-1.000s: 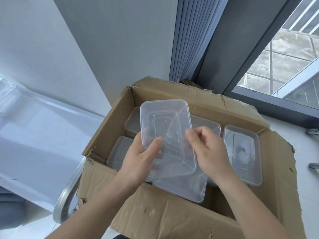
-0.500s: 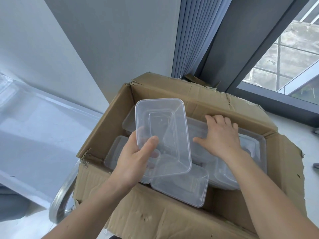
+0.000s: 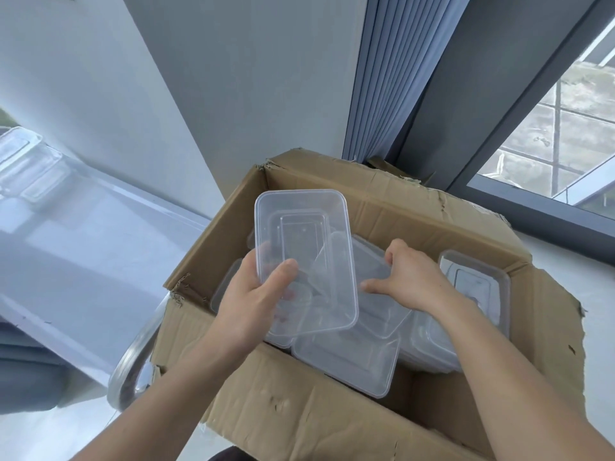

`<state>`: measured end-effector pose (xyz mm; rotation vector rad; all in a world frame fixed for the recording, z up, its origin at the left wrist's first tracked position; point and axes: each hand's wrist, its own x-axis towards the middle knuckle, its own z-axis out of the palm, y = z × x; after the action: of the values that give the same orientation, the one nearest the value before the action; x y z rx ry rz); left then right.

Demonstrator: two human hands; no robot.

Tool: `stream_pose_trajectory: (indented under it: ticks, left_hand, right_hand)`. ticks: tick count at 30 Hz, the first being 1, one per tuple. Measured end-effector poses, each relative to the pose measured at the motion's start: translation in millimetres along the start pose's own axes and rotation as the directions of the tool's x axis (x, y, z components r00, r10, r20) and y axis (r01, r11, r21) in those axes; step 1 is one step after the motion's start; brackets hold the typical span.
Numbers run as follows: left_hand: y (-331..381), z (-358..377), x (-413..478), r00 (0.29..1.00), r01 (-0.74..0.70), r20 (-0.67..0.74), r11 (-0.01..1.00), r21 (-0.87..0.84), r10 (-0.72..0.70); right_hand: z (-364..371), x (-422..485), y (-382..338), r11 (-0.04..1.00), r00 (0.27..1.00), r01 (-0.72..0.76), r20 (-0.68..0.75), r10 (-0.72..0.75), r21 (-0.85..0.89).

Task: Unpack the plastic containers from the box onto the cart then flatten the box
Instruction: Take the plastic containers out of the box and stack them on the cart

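Container (image 3: 304, 247) seemingly between left fingers (image 3: 282, 273)

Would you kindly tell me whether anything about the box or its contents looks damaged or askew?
The cardboard box is worn: its right flap has a ragged, torn edge and the far wall is creased. The containers inside lie tilted and overlapping, not neatly stacked.

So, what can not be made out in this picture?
- Head view: the box floor and how many containers are inside, hidden by the held container, left hand and right hand.
- Head view: the cart and stacked containers on it, cut off by the left edge.
- Head view: right fingertips, curled behind the tilted container.
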<state>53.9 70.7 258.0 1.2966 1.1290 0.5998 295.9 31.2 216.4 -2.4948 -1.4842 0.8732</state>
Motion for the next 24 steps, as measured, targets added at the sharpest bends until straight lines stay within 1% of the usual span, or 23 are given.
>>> stream_pose_trajectory:
  ticks: [2,5,8,11,18,24]
  left_hand:
    - [3,-2,-8,0.999,-0.025,-0.026,1.0,-0.005,0.025]
    - [11,-5,-23,0.995,-0.048,-0.092,0.999,0.005,0.048]
    - [11,-16,-39,0.986,-0.05,-0.163,0.999,-0.019,0.046]
    - [5,-33,-58,0.972,-0.057,-0.231,0.998,-0.039,0.047]
    - [-8,-80,-114,0.913,-0.037,-0.409,0.992,-0.119,-0.015]
    - [-34,-135,-164,0.862,-0.071,-0.505,0.98,-0.185,-0.033]
  right_hand:
    - [-4,-6,-3,0.999,0.999,0.013,-0.038,-0.012,0.043]
    - [-13,-20,-10,0.977,0.993,0.048,-0.113,-0.024,0.209]
    - [-19,-43,-23,0.915,0.981,0.17,-0.156,-0.119,0.366]
    - [-16,-69,-40,0.842,0.959,0.275,-0.2,-0.203,0.464]
    - [3,-123,-78,0.735,0.942,0.334,-0.236,-0.239,0.59]
    - [37,-164,-136,0.7,0.935,0.353,-0.211,-0.284,0.621]
